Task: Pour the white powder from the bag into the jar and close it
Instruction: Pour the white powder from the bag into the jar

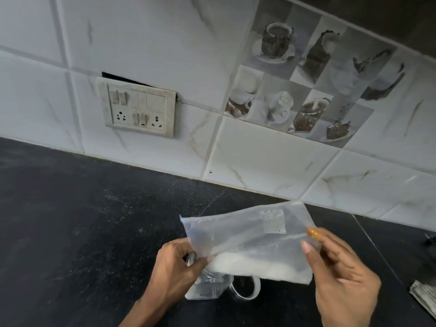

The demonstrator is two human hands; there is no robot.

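Both the left hand (179, 265) and right hand (342, 277) pinch opposite ends of the powder-filled bag (245, 232) above the jar (207, 287)

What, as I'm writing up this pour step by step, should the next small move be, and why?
Probably lift the right hand so the plastic bag tips toward the left hand: the white powder is pooled along the bag's lower edge, right above the open jar, whose lid lies beside it.

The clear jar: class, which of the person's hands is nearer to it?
Left. The left hand grips the bag just above the jar; the right hand pinches the bag's other end, off to the right.
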